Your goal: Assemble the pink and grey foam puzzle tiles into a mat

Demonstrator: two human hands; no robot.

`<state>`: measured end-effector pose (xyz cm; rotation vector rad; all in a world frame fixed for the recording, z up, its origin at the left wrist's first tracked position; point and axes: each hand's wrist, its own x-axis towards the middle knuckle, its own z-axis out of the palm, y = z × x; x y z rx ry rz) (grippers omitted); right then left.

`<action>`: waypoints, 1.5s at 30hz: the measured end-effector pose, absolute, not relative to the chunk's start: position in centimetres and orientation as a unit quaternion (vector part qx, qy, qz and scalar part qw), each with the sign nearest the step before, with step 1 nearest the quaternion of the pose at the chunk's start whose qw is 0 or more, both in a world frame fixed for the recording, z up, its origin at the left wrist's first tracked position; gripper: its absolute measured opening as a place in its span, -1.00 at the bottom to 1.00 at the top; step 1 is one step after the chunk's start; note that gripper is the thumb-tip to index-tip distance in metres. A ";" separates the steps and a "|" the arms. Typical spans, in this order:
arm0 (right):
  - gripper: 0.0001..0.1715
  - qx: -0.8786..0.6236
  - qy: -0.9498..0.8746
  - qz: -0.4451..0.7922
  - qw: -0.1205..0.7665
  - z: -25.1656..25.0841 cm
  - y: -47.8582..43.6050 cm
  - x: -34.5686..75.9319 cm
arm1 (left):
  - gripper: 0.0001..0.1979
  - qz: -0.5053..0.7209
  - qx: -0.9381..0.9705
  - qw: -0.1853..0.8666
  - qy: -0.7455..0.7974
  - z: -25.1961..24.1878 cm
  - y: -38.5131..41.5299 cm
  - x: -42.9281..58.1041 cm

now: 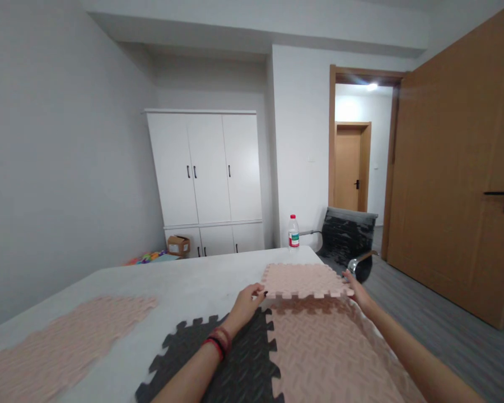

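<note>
Between my two hands is a pink foam mat tile (pixel 304 279) with jigsaw edges, its near edge raised a little above the table. My left hand (pixel 250 296) pinches its left near corner. At the right near corner, my right hand (pixel 355 288) grips the same tile, fingers on the edge. Just below it lies another pink foam tile (pixel 323 347), with a shadow along its far edge. A black foam tile (pixel 247 347) joins that one on the left, partly hidden under my left forearm. Farther left, a separate pink tile (pixel 71 341) rests on the table.
The white table (pixel 185 280) carries a water bottle (pixel 293 232) with a red cap at its far right edge. A black office chair (pixel 348 240) stands behind the right corner. Beyond the table's far edge are a cardboard box (pixel 178 245) and colourful items (pixel 151 256).
</note>
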<state>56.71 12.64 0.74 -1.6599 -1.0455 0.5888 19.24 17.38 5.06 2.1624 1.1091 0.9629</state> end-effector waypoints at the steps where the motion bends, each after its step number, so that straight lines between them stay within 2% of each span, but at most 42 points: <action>1: -0.03 -0.698 -0.425 0.253 0.519 0.7 13.1 57.3 | -0.80 0.342 0.809 0.232 0.418 4.6 17.5 19.9; 10: -0.24 -0.705 -0.519 0.206 0.439 -1.5 18.0 58.3 | -0.81 0.214 0.855 0.034 0.471 1.9 18.2 22.3; 15: -0.30 -0.704 -0.591 0.127 0.374 -4.3 18.7 56.9 | -0.63 0.184 0.864 -0.030 0.468 0.3 18.0 23.2; 17: -0.32 -0.723 -0.610 0.065 0.319 -4.7 18.6 56.5 | -0.57 0.180 0.874 -0.046 0.449 0.0 17.9 23.3; 20: -0.34 -0.769 -0.597 -0.009 0.229 -4.2 18.2 55.7 | -0.58 0.168 0.890 -0.050 0.421 -0.3 18.0 23.3; 22: -0.37 -0.786 -0.581 -0.008 0.212 -3.6 18.1 55.1 | -0.58 0.164 0.890 -0.048 0.422 -0.6 18.2 23.2; 33: -0.55 -0.770 -0.606 -0.020 0.200 -2.9 18.0 54.3 | -0.56 0.147 0.884 -0.033 0.443 -1.9 18.9 23.2; 45: -0.52 -0.802 -0.564 -0.073 0.185 -3.0 17.5 54.1 | -0.56 0.127 0.904 -0.025 0.408 -1.4 18.9 23.1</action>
